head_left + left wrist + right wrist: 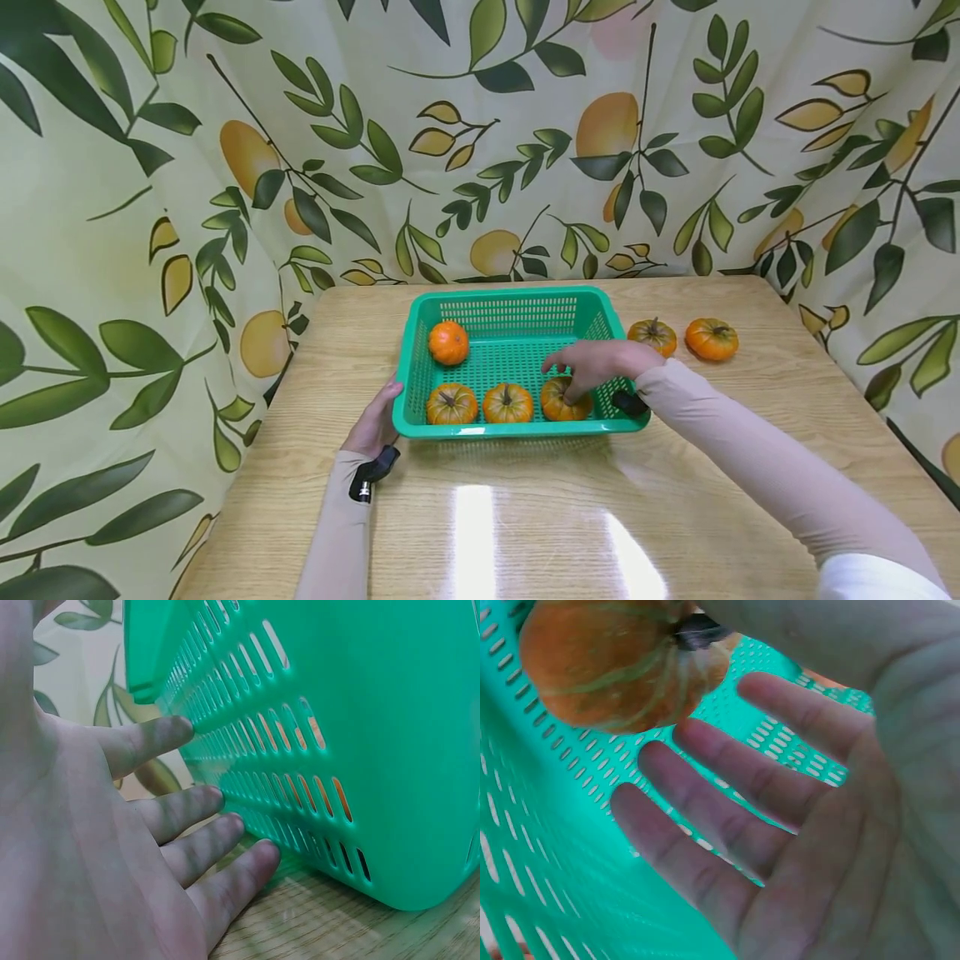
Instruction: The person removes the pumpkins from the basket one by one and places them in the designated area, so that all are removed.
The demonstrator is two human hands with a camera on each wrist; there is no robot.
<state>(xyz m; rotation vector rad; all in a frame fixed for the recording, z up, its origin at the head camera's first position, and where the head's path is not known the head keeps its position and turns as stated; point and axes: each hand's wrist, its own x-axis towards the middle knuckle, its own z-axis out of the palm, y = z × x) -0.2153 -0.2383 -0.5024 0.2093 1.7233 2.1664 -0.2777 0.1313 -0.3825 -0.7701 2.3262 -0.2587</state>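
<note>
A green plastic basket [517, 430] with slotted walls stands on the table. My left hand [374, 425] is at its left side, and in the left wrist view its straight fingers [236, 889] reach to the slotted wall. Inside the basket my right hand [600, 364] is over a small orange pumpkin [556, 402] at the front right, the thumb touching it. In the right wrist view the other fingers [694, 802] are spread and loosely extended, with that pumpkin [615, 667] beyond them. Two similar pumpkins, a middle one [507, 403] and a left one [452, 406], complete the front row.
A smoother orange pumpkin [448, 343] sits in the basket's back left corner. Right of the basket, two pumpkins lie on the wooden table [420, 533]: a nearer one [651, 335] partly behind my right hand and another [712, 339]. Leaf-patterned cloth [450, 200] hangs behind.
</note>
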